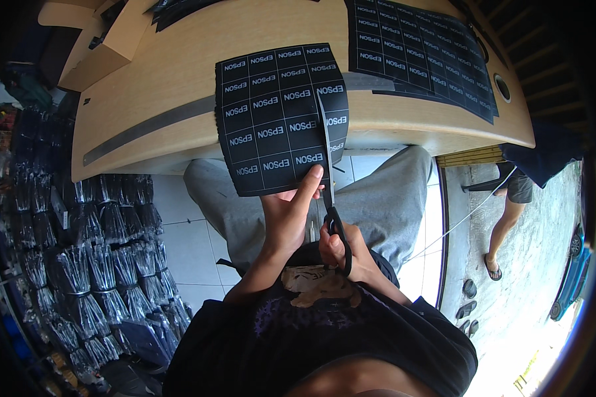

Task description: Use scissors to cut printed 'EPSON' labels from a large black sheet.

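My left hand (291,215) grips the lower edge of a black sheet of printed labels (265,119), its thumb on top and the fingers underneath. White print in a grid of rectangles covers the sheet, which is held up over the table's near edge and my lap. In my right hand (347,248) is a pair of black-handled scissors (332,192), fingers wrapped round the handles. Their blades point away from me and lie along the sheet between its two right-hand columns. The right column bends down beside the blades.
On the wooden table (172,73) lie a steel ruler (152,129) and more black label sheets (417,53) at the far right. An opened cardboard box (106,46) stands far left. Bundles in clear plastic (93,284) fill the left floor. At right, another person's leg (503,228) shows outside.
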Demonstrator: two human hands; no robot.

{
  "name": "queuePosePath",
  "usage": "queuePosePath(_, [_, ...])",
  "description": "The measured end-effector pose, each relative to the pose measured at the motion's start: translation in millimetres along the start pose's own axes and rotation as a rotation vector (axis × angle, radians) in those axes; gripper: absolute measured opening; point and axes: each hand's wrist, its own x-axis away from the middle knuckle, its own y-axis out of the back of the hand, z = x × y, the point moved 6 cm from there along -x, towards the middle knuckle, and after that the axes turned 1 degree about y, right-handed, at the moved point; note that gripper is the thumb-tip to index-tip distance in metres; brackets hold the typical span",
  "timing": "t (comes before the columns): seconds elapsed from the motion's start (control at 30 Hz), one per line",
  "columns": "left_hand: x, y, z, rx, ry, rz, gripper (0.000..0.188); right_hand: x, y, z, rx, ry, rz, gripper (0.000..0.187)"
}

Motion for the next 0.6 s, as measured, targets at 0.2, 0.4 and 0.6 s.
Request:
queuePosePath(0.2, [0.7, 0.1, -0.2, -0.012, -0.006, 0.004, 0.02, 0.2, -0.7, -1.8, -0.019, -0.009, -0.023, 0.052])
queuePosePath(0.4, [0.0, 2.7, 1.7, -0.024, -0.016, 0.011, 0.022, -0.3, -0.5, -4.5, -0.006, -0.01, -0.024, 0.051])
queuePosePath(0.6, [-0.3, 4.4, 3.4, -0.026, -0.014, 0.02, 0.023, -0.4, -0.9, -3.2, -0.008, -0.024, -0.045, 0.049])
